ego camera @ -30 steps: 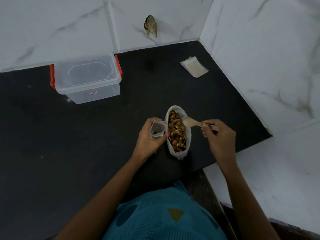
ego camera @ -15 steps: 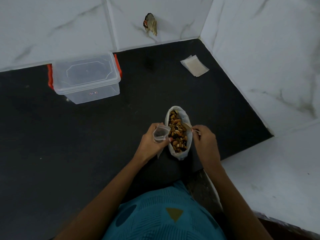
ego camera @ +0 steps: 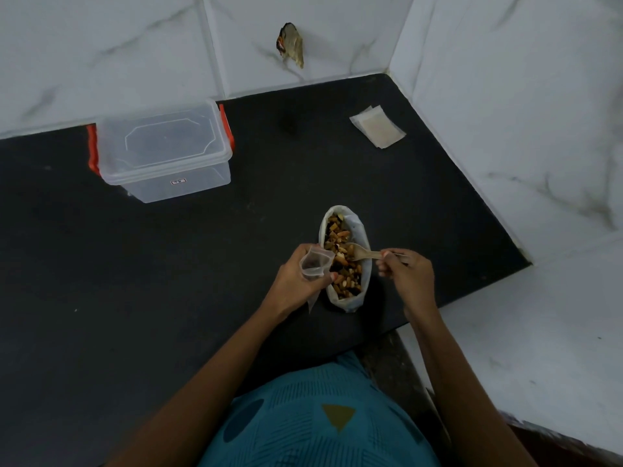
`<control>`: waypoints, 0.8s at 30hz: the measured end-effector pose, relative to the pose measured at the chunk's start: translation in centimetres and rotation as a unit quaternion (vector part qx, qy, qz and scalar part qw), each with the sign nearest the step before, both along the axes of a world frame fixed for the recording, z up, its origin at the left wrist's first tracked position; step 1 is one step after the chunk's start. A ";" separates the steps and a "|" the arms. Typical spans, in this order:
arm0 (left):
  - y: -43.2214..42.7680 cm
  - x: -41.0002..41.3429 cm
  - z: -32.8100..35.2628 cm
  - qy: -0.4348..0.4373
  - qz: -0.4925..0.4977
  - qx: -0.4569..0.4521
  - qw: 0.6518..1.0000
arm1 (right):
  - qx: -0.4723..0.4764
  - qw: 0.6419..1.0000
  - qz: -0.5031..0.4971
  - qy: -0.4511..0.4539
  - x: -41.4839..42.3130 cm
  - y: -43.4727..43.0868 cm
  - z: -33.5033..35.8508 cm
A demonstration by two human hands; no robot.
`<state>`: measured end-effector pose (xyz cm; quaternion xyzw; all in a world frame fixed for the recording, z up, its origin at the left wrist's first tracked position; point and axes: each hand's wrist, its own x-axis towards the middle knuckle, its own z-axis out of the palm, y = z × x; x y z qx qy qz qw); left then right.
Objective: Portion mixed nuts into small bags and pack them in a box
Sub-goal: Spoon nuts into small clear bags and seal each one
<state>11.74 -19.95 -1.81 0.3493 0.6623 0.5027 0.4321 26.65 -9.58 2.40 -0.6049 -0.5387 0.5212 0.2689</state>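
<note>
A white bag of mixed nuts [ego camera: 344, 261] lies open on the black counter [ego camera: 151, 264] in front of me. My left hand [ego camera: 296, 281] grips a small clear bag [ego camera: 315, 262], its mouth held open right beside the nut bag's left rim. My right hand [ego camera: 409, 274] pinches the handle of a wooden spoon [ego camera: 362, 253], whose bowl rests over the nuts. A clear plastic box [ego camera: 161, 150] with orange clips and its lid on stands at the far left.
A stack of small flat bags [ego camera: 377, 126] lies at the back right near the marble wall. White marble walls close the back and right sides. The counter's front edge runs just below my hands, with a lower white surface [ego camera: 526, 348] to the right.
My right hand dipped the spoon into the nuts, then drew back to the right so the spoon's bowl shows above the nuts again. My left hand kept the small bag open in place.
</note>
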 end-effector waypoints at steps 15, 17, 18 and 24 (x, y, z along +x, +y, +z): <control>0.0 -0.3 -0.4 -0.009 -0.002 0.005 1.000 | -0.067 0.995 -0.055 0.050 1.3 0.6 0.6; 0.0 -0.2 -0.4 -0.006 -0.003 0.003 1.000 | -0.092 0.992 -0.061 0.062 1.5 0.6 0.8; 0.0 -0.2 -0.5 -0.006 -0.002 0.003 1.000 | -0.103 0.990 -0.065 0.070 1.5 0.5 0.9; -0.1 -0.3 -0.5 0.002 0.001 0.000 1.000 | -0.123 0.984 -0.073 0.102 1.7 0.3 1.5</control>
